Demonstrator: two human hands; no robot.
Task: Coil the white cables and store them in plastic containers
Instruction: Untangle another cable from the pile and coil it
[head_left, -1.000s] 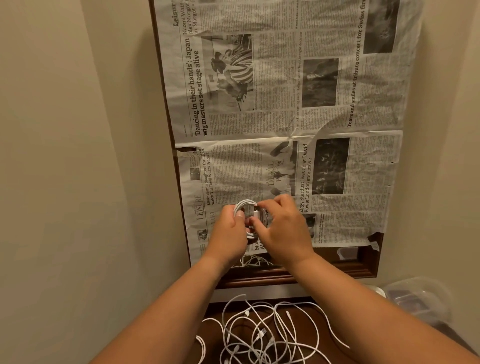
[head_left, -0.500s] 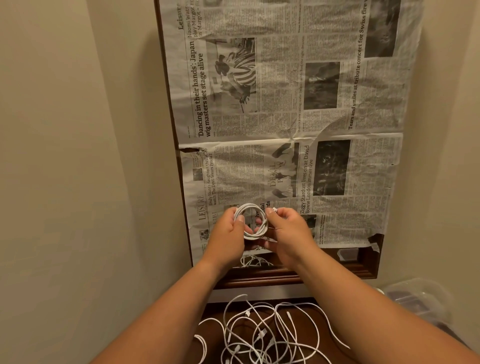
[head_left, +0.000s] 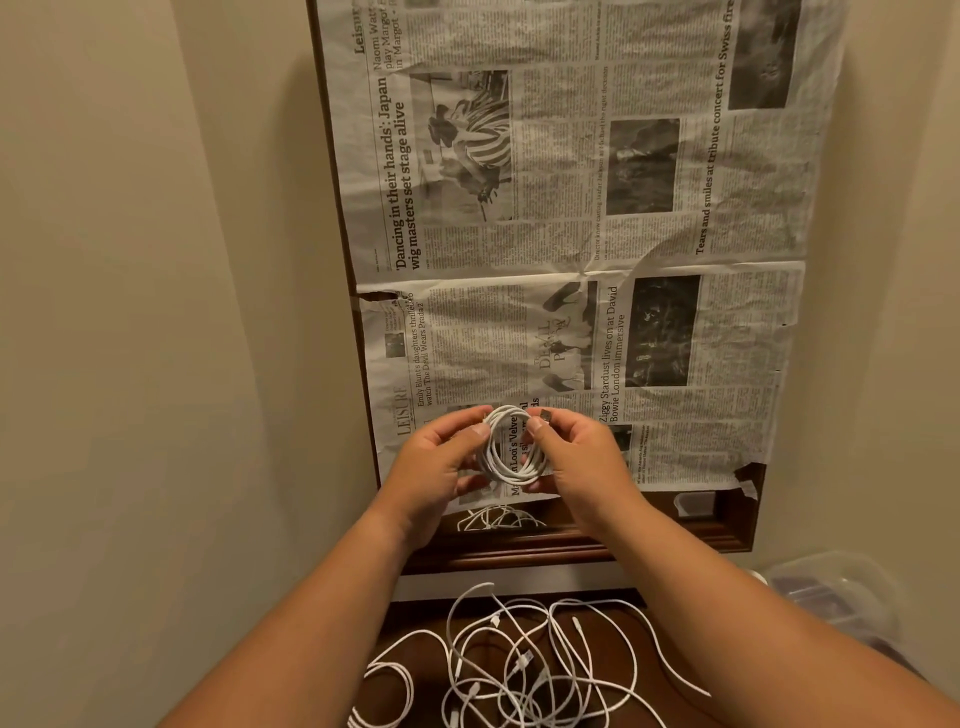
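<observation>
Here, both hands are raised in front of a newspaper (head_left: 571, 218) that covers a dark wooden frame (head_left: 545, 551) on the wall; between them is a coiled white cable (head_left: 511, 449), wound into a small ring of several loops and held upright in the air, above the tabletop (head_left: 423, 616) and clear of it. The left hand (head_left: 434, 465) grips the ring's left side, thumb on the near face and fingers (head_left: 457, 421) curled behind it; the right hand (head_left: 584, 462) grips the right side in the same way, and its fingers (head_left: 563, 418) pinch the cable's plug end (head_left: 545, 414) at the top of the ring. Below the forearms, a tangle of loose white cables (head_left: 524, 660) lies spread on the dark brown tabletop; one partly coiled cable (head_left: 387, 686) sits at the tangle's left edge. Clear plastic containers (head_left: 831, 597) stand at the right, near the corner of the frame and apart from the tangle; what they hold cannot be told.
</observation>
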